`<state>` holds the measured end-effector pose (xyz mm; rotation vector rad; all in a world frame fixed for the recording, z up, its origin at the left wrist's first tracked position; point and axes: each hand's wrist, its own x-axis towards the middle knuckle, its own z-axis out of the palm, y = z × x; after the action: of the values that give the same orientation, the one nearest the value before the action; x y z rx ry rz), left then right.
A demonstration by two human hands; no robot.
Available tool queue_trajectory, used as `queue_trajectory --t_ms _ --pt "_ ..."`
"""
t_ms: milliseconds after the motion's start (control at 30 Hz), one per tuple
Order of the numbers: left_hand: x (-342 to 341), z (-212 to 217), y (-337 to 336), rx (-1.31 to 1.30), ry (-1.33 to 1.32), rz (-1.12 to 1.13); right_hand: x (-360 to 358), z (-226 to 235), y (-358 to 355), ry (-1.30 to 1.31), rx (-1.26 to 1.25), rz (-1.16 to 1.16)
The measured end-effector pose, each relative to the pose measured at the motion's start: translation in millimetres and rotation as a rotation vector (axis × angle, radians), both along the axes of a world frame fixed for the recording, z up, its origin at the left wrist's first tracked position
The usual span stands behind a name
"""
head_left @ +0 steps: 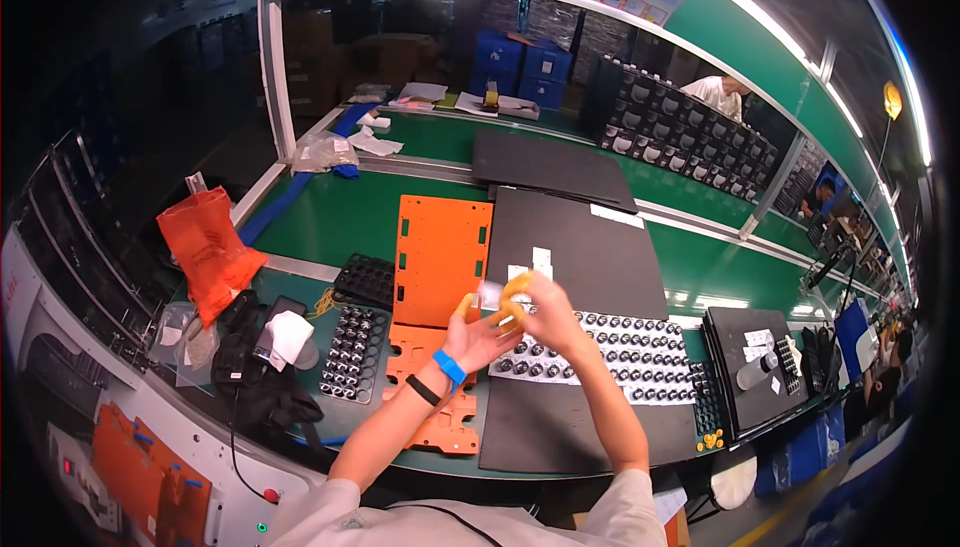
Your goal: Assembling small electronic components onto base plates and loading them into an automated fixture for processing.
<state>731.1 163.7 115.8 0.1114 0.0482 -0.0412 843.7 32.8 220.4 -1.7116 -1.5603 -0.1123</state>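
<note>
Both my hands meet above the orange plate's right edge, with yellow covers on several fingertips. My left hand (480, 339) is palm up, its thumb apart from the fingers, which reach toward the right hand. My right hand (548, 315) is closed, fingers curled down over the left fingertips. A small whitish, blurred object (489, 295) shows between the hands; what it is I cannot make out. Beneath them lie an orange panel with slots (440, 267) and a dark mat (575, 247). Rows of small black round parts on white sheets (640, 359) lie to the right.
A tray of similar round parts (353, 352) and an empty black tray (366, 280) sit left. Further left are an orange bag (208, 247) and crumpled white paper (289, 337). Dark boards (750, 347) hold a bottle at right. Stacked black units (690, 132) stand behind.
</note>
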Motion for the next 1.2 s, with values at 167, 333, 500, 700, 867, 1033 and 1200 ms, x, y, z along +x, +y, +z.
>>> queue_trajectory --t_ms 167,333,500,700,867,1033,1200 --pt "6.7 -22.5 1.5 0.065 0.086 -0.017 45.2 -35.7 10.3 0.029 0.079 -0.217" --pt "4.4 -16.8 -1.3 0.102 0.059 -0.041 102.3 -80.9 23.8 -0.226 -0.231 -0.443" --pt "-1.0 -15.9 0.0 0.113 0.033 -0.014 119.8 -100.1 33.4 -0.347 -0.368 -0.304" --pt "1.9 -32.6 8.0 0.142 0.059 0.032 114.9 -101.4 44.7 -0.44 -0.5 -0.267" --pt "2.2 -19.7 -3.1 0.212 0.213 0.096 116.4 -114.7 44.1 -0.555 -0.341 -0.221" --pt "5.6 -31.1 -2.0 -0.013 0.15 0.068 110.8 -97.9 35.2 -0.399 -0.292 -0.299" --pt "4.0 -33.7 6.7 -0.041 0.079 0.045 70.2 -45.5 22.9 -0.095 -0.086 -0.327"
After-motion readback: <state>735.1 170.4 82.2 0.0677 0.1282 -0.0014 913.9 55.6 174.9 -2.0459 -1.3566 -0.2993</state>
